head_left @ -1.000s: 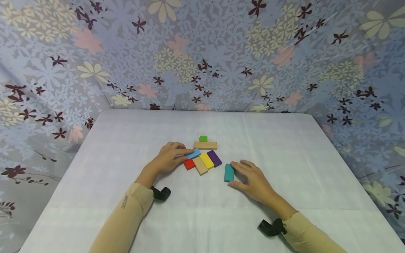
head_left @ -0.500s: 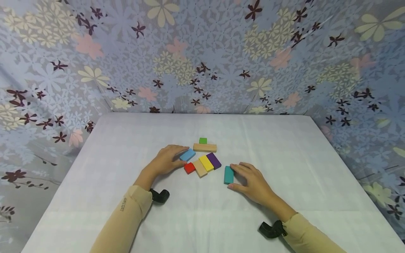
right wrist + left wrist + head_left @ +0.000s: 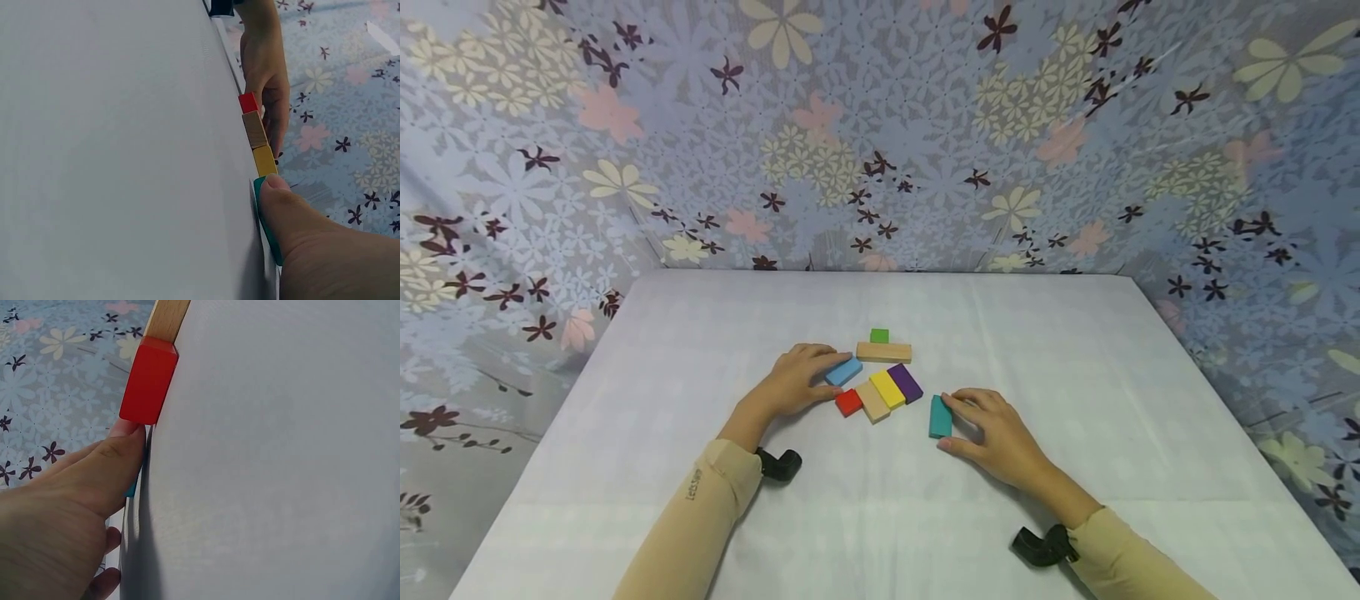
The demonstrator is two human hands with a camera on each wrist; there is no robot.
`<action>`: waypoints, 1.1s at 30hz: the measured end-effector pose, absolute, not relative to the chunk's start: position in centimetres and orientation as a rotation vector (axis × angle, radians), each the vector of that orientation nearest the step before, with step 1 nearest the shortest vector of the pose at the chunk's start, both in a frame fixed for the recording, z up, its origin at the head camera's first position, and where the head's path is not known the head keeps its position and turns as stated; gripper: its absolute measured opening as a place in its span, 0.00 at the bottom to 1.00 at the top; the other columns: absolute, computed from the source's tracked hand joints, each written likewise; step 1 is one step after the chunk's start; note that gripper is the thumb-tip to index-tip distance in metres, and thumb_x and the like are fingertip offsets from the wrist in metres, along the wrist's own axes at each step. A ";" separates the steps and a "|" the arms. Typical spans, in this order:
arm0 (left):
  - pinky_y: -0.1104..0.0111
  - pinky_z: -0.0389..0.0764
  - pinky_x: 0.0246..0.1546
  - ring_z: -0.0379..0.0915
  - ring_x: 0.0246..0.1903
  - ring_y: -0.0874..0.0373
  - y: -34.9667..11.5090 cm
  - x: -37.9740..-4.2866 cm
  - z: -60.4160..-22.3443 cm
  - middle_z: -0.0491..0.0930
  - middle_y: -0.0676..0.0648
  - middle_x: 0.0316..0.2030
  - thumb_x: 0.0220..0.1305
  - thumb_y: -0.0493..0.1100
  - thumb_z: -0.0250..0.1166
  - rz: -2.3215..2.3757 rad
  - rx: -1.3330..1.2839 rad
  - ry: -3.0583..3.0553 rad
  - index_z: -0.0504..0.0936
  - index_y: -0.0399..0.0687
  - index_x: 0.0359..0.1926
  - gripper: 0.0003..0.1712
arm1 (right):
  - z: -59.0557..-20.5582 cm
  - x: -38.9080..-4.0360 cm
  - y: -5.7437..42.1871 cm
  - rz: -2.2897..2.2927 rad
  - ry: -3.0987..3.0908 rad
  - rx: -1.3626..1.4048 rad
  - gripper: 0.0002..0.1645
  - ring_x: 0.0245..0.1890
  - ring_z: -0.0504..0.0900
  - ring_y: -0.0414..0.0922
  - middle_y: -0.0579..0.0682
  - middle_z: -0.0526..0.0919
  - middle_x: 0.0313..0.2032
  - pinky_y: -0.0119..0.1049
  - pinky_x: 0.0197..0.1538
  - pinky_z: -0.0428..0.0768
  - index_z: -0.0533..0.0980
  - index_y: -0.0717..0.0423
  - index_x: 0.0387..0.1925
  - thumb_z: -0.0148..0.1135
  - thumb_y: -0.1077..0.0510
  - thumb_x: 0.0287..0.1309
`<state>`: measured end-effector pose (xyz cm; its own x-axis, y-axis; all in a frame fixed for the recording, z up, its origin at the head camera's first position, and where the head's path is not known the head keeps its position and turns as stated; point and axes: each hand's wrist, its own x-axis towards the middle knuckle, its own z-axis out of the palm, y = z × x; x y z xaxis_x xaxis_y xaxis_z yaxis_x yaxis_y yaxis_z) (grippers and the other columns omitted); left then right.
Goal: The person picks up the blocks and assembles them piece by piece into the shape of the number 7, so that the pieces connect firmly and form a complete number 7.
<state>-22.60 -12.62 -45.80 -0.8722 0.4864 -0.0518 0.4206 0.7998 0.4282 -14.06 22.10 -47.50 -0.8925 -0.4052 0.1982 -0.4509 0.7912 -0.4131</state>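
Note:
My left hand (image 3: 790, 383) has its thumb and index finger on either side of a light blue block (image 3: 844, 372). In the left wrist view, the thumb tip lies by the end of a red block (image 3: 150, 381), and the blue block is mostly hidden. My right hand (image 3: 1003, 437) holds a teal block (image 3: 940, 417) by its ends, thumb at the near end, index finger at the far end. Between the hands, the red block, a plain wooden block (image 3: 872, 402), a yellow block (image 3: 887, 389) and a purple block (image 3: 906, 383) form a slanting row.
Behind the row lies a long plain wooden block (image 3: 884, 352), with a green block (image 3: 879, 336) at its far side. Everything stands on a table with a white cloth (image 3: 700, 317). Floral fabric (image 3: 880, 150) hangs behind and beside the table.
The left index finger has come off the top of the blue block to its far side. The blue block has shifted left, away from the row. The right hand has barely moved.

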 end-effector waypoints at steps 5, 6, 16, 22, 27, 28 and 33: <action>0.42 0.60 0.69 0.56 0.72 0.42 -12.8 -22.5 -45.9 0.66 0.45 0.71 0.64 0.59 0.67 0.613 0.681 2.849 0.68 0.65 0.72 0.37 | -47.5 -13.9 22.2 0.716 -2.882 0.679 0.43 0.64 0.71 0.52 0.50 0.76 0.59 0.56 0.63 0.73 0.71 0.46 0.68 0.70 0.36 0.53; 0.42 0.60 0.69 0.56 0.72 0.43 -12.8 -22.5 -46.0 0.66 0.45 0.71 0.63 0.59 0.67 0.609 0.671 2.853 0.67 0.65 0.72 0.37 | -47.5 -13.9 22.2 0.720 -2.883 0.677 0.43 0.63 0.71 0.52 0.50 0.77 0.59 0.55 0.63 0.73 0.71 0.46 0.68 0.70 0.36 0.53; 0.43 0.62 0.69 0.56 0.71 0.42 -12.6 -22.6 -45.8 0.65 0.44 0.70 0.63 0.59 0.67 0.528 0.663 2.858 0.62 0.68 0.74 0.40 | -47.6 -14.0 22.5 0.740 -2.884 0.659 0.43 0.63 0.72 0.51 0.48 0.78 0.57 0.55 0.63 0.74 0.72 0.46 0.68 0.70 0.35 0.53; 0.42 0.62 0.69 0.57 0.70 0.41 -12.4 -22.5 -45.5 0.64 0.43 0.71 0.61 0.60 0.69 0.580 0.627 2.848 0.66 0.62 0.71 0.40 | -47.5 -14.0 22.5 0.748 -2.896 0.645 0.43 0.62 0.72 0.51 0.49 0.78 0.57 0.56 0.63 0.74 0.72 0.46 0.67 0.71 0.35 0.52; 0.43 0.61 0.70 0.57 0.70 0.41 -12.4 -22.6 -45.6 0.66 0.44 0.70 0.57 0.60 0.72 0.637 0.584 2.843 0.67 0.61 0.71 0.43 | -47.5 -13.9 22.6 0.766 -2.906 0.626 0.44 0.63 0.72 0.51 0.49 0.78 0.58 0.57 0.64 0.73 0.72 0.45 0.67 0.71 0.35 0.52; 0.43 0.61 0.70 0.57 0.70 0.42 -12.4 -22.6 -45.6 0.66 0.44 0.70 0.57 0.60 0.72 0.644 0.581 2.843 0.67 0.61 0.71 0.43 | -47.5 -13.9 22.6 0.767 -2.908 0.624 0.44 0.63 0.72 0.51 0.49 0.78 0.58 0.57 0.64 0.72 0.72 0.45 0.67 0.71 0.35 0.51; 0.43 0.61 0.70 0.58 0.70 0.41 -12.5 -22.7 -45.9 0.66 0.43 0.69 0.56 0.60 0.73 0.675 0.590 2.842 0.68 0.61 0.71 0.43 | -47.4 -13.8 22.7 0.763 -2.904 0.627 0.43 0.63 0.72 0.51 0.48 0.78 0.57 0.57 0.64 0.72 0.72 0.45 0.67 0.71 0.35 0.52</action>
<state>-22.67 -12.55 -45.88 -0.9092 0.4114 -0.0641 0.3387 0.8203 0.4608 -13.81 22.67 -47.44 -0.9138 -0.3682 0.1715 -0.4049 0.7931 -0.4551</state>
